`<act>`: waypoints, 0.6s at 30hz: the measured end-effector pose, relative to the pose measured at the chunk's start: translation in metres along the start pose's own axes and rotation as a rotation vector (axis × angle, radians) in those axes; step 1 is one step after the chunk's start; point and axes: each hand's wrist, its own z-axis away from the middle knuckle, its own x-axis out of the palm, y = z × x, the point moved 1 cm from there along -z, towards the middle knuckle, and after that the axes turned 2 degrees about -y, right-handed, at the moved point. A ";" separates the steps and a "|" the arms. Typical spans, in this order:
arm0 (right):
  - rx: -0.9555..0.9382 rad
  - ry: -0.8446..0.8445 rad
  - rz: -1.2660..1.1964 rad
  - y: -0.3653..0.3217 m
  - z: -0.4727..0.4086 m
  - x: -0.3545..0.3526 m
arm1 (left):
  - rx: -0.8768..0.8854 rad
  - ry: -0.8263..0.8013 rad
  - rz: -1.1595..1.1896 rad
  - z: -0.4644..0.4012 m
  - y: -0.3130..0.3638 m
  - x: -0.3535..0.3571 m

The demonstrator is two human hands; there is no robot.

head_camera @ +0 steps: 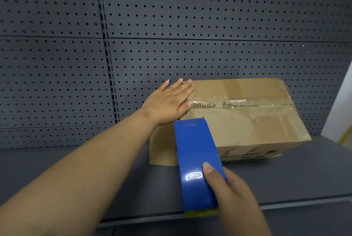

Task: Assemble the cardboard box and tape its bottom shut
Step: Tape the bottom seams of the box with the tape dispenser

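Observation:
A brown cardboard box (pixel 245 121) stands on the grey shelf with its flaps closed on top. A strip of clear tape (pixel 238 105) runs along the middle seam. My left hand (pixel 169 102) lies flat with straight fingers on the box's left top edge, the thumb touching the tape's end. My right hand (pixel 226 184) grips a blue tape dispenser (pixel 198 165), thumb on its top face. The dispenser's front edge sits at the box's near left corner. A flap hangs down the box's left front side.
The grey shelf surface (pixel 76 169) stretches to the left and front of the box. A dark pegboard wall (pixel 171 26) rises right behind the box. A white wall with a yellow strip (pixel 344 136) shows at the far right.

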 end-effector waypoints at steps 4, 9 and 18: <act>-0.016 -0.039 -0.004 -0.008 -0.010 -0.003 | -0.070 -0.089 0.168 -0.009 0.001 -0.001; -0.033 -0.060 -0.012 -0.015 -0.016 -0.007 | -0.231 -0.165 0.572 -0.018 0.010 -0.005; -0.048 -0.105 -0.036 -0.018 -0.026 0.001 | -0.356 -0.245 0.684 -0.033 0.005 0.005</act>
